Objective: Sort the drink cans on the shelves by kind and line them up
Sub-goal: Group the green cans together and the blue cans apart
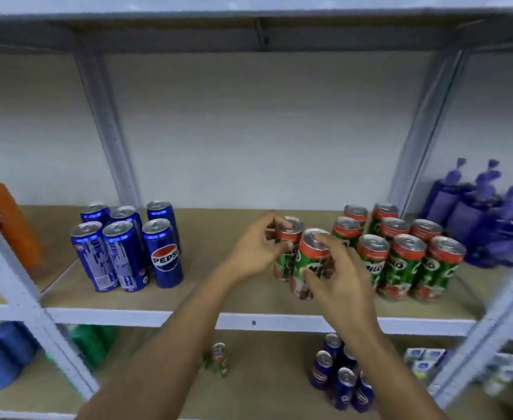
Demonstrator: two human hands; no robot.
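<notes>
On the middle shelf [243,286], my left hand [255,250] grips a green Milo can [284,237] from its left side. My right hand [337,277] grips a second Milo can [311,256] just in front of it. Both cans are upright, close together, left of a group of several Milo cans [400,256] standing in rows. Several blue Pepsi cans [128,247] stand grouped at the shelf's left. On the lower shelf stand several blue cans [340,374] and one green can [220,357].
Purple bottles [485,213] stand at the right end of the middle shelf, an orange package [10,225] at the left. White shelf posts [22,298] slant across both sides. Blue and green packs [4,353] sit on the lower shelf's left, small cartons [425,360] on its right.
</notes>
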